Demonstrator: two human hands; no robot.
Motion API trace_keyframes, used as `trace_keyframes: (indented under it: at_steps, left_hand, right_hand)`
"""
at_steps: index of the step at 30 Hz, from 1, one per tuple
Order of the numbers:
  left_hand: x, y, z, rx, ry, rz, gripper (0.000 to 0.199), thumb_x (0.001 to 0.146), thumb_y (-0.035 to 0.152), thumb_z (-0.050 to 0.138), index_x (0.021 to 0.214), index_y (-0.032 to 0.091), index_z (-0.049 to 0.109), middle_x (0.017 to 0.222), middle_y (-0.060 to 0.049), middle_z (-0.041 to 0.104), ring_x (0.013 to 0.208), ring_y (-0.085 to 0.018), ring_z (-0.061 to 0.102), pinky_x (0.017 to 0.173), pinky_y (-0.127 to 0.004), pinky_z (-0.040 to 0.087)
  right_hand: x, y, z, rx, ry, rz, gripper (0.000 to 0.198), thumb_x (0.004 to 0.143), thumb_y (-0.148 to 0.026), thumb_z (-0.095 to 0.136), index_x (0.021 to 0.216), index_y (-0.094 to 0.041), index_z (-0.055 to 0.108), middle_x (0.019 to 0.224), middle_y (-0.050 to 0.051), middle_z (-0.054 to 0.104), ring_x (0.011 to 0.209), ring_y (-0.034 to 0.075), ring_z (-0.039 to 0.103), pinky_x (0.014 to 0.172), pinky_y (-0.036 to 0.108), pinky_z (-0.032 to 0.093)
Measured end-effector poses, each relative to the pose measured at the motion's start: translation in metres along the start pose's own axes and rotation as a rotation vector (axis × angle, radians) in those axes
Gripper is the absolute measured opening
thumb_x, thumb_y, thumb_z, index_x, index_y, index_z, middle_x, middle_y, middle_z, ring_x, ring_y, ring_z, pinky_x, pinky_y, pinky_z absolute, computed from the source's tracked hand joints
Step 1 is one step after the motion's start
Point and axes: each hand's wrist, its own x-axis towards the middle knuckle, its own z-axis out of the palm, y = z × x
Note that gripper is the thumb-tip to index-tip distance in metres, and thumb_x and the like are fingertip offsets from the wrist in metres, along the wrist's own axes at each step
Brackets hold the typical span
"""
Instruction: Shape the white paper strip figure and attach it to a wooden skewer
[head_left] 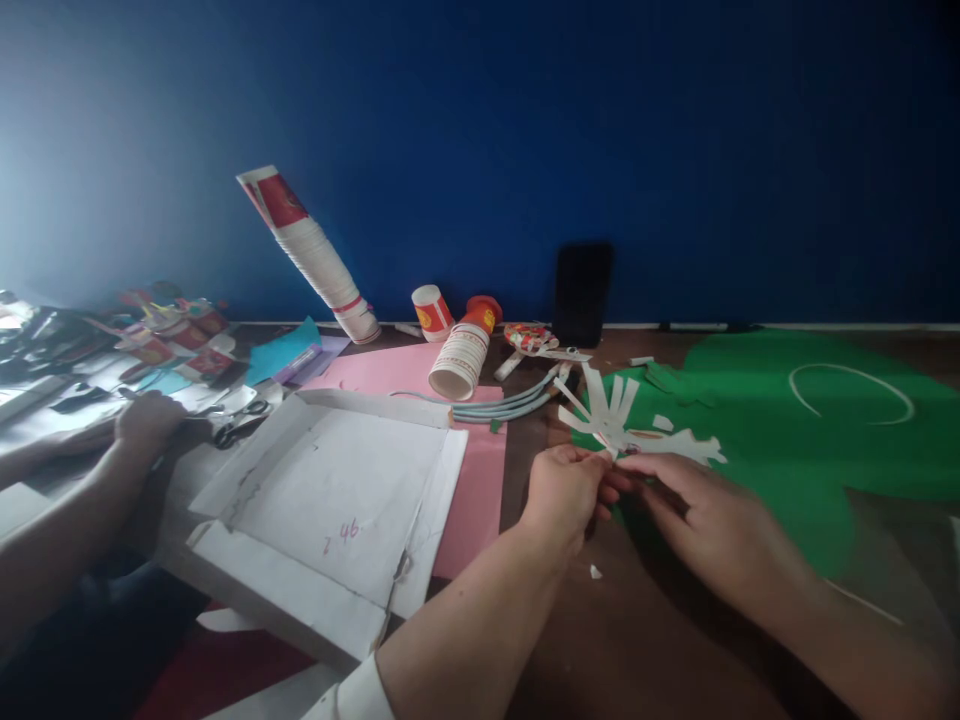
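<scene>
Both my hands meet over the brown table at a white paper cutout (611, 415) with strips fanned out like petals. My left hand (566, 490) pinches its lower end between thumb and fingers. My right hand (690, 495) closes on the same end from the other side, fingertips nearly touching the left ones. Just behind the cutout lies a jagged white paper scrap (682, 446) on green paper (780, 480). A bundle of grey-blue cable (510, 405) rests to the left of it.
An open white cardboard box lid (300, 470) lies on pink paper (476, 500). Stacked paper cups (319, 265) lean on the blue wall, with more cups (456, 362) beside them. A black phone (583, 293) stands against the wall. Another person's hand (150, 425) is near scissors (244, 420) at left.
</scene>
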Motion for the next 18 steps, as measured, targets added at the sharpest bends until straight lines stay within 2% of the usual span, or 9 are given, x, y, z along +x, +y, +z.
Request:
trace_keyframes:
  at_steps: [4,8,12,16,18]
  left_hand:
    - [-0.002,0.002,0.0,-0.019,0.0,-0.018,0.024,0.086,0.018,0.056,0.062,0.014,0.055,0.052,0.001,0.056,0.038,-0.004,0.04,0.037,-0.017,0.03]
    - [-0.003,0.003,-0.001,-0.03,-0.02,-0.018,0.025,0.086,0.019,0.056,0.062,0.013,0.056,0.052,0.001,0.056,0.038,-0.004,0.04,0.038,-0.016,0.031]
    - [0.0,-0.001,-0.002,-0.042,-0.061,0.001,0.022,0.086,0.022,0.058,0.066,0.012,0.058,0.06,-0.001,0.062,0.037,-0.003,0.04,0.037,-0.016,0.029]
    - [0.002,-0.005,-0.003,-0.071,-0.075,0.022,0.018,0.084,0.023,0.062,0.07,0.012,0.058,0.064,-0.003,0.065,0.042,-0.004,0.046,0.04,-0.016,0.033]
    - [0.002,-0.006,-0.003,-0.047,-0.075,0.022,0.019,0.083,0.024,0.061,0.069,0.012,0.059,0.061,-0.003,0.063,0.04,-0.004,0.045,0.039,-0.016,0.032]
  right_hand:
    - [-0.003,0.004,0.001,-0.103,-0.01,-0.113,0.029,0.091,-0.026,0.044,0.108,-0.028,0.067,0.114,0.006,0.071,0.105,0.027,0.067,0.087,0.041,0.053]
    - [0.001,0.005,0.0,-0.074,-0.031,-0.093,0.029,0.092,-0.027,0.043,0.108,-0.027,0.068,0.113,0.006,0.072,0.104,0.026,0.067,0.088,0.042,0.053]
    - [0.009,0.002,-0.004,0.052,-0.04,0.076,0.024,0.088,-0.033,0.05,0.095,-0.026,0.072,0.101,0.005,0.075,0.093,0.026,0.07,0.082,0.039,0.054]
    - [0.017,-0.001,-0.013,0.193,-0.181,0.271,0.023,0.082,-0.039,0.054,0.081,-0.026,0.073,0.067,0.002,0.073,0.064,0.021,0.067,0.062,0.033,0.053]
    - [0.019,0.0,-0.015,0.29,-0.25,0.34,0.024,0.08,-0.041,0.055,0.081,-0.025,0.073,0.06,0.001,0.069,0.054,0.018,0.063,0.055,0.03,0.049]
